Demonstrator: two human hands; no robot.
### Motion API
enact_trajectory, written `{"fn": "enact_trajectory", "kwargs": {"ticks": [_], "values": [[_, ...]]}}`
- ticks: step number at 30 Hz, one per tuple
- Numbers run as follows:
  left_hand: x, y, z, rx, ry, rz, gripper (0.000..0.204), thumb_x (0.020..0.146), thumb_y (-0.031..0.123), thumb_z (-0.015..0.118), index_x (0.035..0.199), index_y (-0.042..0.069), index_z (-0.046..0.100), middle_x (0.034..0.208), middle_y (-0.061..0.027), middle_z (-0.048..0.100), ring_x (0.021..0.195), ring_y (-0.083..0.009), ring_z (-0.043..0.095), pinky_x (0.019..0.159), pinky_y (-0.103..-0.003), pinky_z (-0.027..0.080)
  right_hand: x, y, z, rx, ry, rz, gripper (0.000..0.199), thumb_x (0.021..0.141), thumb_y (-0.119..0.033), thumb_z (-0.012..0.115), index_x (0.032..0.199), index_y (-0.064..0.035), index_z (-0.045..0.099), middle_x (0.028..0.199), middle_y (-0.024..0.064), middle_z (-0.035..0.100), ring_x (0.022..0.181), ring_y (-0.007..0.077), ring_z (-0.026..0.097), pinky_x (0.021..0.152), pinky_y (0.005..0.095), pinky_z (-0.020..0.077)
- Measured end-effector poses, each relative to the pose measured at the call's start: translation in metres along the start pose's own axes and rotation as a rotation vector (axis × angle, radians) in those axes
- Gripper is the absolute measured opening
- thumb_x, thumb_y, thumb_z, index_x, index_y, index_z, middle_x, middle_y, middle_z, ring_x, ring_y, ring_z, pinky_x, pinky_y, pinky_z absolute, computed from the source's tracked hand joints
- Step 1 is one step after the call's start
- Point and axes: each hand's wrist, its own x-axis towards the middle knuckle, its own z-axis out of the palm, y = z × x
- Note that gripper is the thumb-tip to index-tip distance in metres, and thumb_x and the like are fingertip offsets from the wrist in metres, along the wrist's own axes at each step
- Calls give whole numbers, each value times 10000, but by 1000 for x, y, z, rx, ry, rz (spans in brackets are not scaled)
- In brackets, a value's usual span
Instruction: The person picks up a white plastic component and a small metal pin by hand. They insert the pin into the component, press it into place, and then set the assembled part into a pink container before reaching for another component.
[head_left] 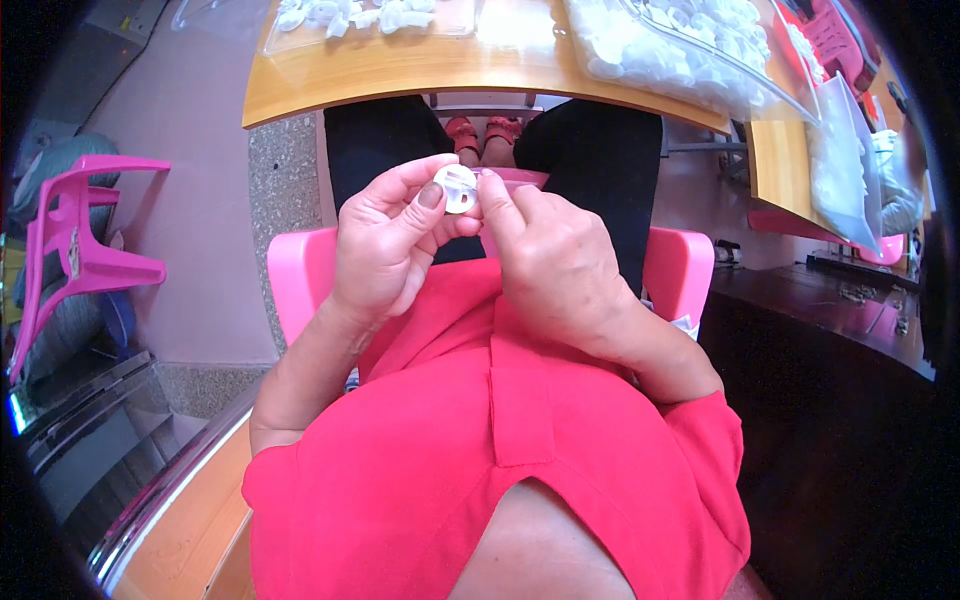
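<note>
White round plastic piece [456,190], upper centre of the frame, lies between the two hands, above the lap. Left hand [385,240] grasps it: thumb across the lower left of the rim, fingers behind. Right hand [562,250] curled, fingertips at the piece's right edge; cannot tell whether they grip the rim or some thin item against it. Both hands are at the piece, left having the surer hold. No clear long axis: outline near circular, broad face turned up toward the viewpoint. Appearance: glossy white, raised rim, a bar running across the face, openings beside it, one small and dark reddish near the lower edge. Finer detail too small to read.

Farther out: pink chair [305,270] under the person, armrests either side. Beyond, wooden surface [400,78] along the top of the frame; on it, translucent white parts [665,45] heaped upper right, more parts [355,14] in a shallow clear tray upper left.
</note>
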Motion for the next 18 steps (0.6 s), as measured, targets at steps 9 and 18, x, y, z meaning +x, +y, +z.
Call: {"fn": "enact_trajectory", "kwargs": {"ticks": [9, 18], "values": [[-1, -2, 1, 10, -35, 10, 279, 942, 53, 526, 1199, -52, 542, 1073, -175, 634, 901, -227, 649, 798, -341, 563, 3, 2, -2, 319, -54, 101, 298, 748, -42, 572, 1027, 51, 523, 725, 154, 589, 646, 306, 640, 543, 392, 511], [-2, 1, -1, 39, -55, 22, 281, 942, 44, 521, 1202, -58, 545, 1056, -189, 634, 900, -243, 653, 777, -350, 569, 4, 7, -3, 421, -39, 123, 237, 740, -29, 561, 973, 9, 537, 737, 167, 607, 681, 335, 645, 580, 418, 515]]}}
